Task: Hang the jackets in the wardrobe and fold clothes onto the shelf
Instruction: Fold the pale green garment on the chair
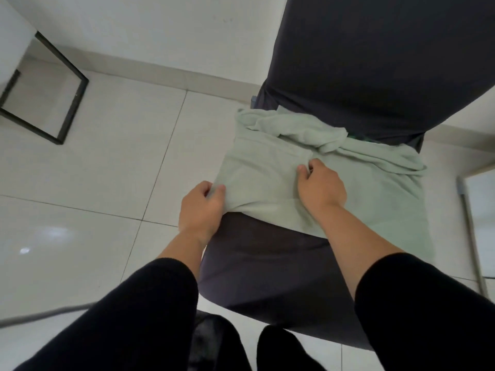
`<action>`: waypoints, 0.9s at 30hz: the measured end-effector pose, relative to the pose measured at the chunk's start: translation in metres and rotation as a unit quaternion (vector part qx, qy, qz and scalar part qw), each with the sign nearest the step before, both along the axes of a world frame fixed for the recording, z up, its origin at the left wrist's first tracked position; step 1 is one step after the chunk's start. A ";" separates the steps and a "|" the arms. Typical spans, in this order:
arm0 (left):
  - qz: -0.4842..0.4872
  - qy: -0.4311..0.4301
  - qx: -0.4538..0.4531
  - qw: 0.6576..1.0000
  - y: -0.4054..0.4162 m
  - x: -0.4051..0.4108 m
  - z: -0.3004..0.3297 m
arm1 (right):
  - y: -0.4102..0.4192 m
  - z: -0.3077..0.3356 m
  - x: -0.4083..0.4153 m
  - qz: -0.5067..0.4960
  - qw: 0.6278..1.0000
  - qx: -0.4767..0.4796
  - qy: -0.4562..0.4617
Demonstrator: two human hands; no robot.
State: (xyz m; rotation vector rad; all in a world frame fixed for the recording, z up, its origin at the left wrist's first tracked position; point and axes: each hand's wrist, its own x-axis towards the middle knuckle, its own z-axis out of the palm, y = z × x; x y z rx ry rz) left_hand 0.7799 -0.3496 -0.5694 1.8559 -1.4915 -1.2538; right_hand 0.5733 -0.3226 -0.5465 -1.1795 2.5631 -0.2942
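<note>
A pale green garment (270,172) lies spread on the seat of a chair with a dark grey cover (257,263). Its far part is bunched in folds against the chair back (375,62). My left hand (202,207) grips the garment's near left corner at the seat's left edge. My right hand (318,187) pinches a fold of the cloth near the garment's middle, fingers curled. Both forearms come in from below in black sleeves.
White tiled floor (93,183) surrounds the chair. A black metal frame (67,103) stands at the far left by the wall. A thin metal leg (471,236) rises at the right edge. My dark-clad legs (281,349) show at the bottom.
</note>
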 end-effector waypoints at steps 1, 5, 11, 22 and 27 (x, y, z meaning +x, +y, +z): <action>0.018 0.023 -0.036 0.999 0.004 0.001 0.000 | 0.000 0.000 0.002 0.007 1.000 0.005 0.017; 0.033 0.029 -0.158 0.987 -0.004 0.000 0.010 | -0.003 0.002 0.000 0.032 0.999 -0.011 0.033; -0.112 -0.095 -0.038 0.988 -0.025 0.030 0.001 | 0.000 0.001 -0.012 0.058 0.995 0.040 0.067; 0.068 0.196 0.351 0.913 0.014 0.041 -0.002 | 0.016 -0.002 0.040 0.139 0.971 -0.092 0.173; 0.182 0.284 0.279 0.899 0.019 0.038 -0.008 | 0.010 -0.013 0.072 0.280 0.945 -0.134 0.107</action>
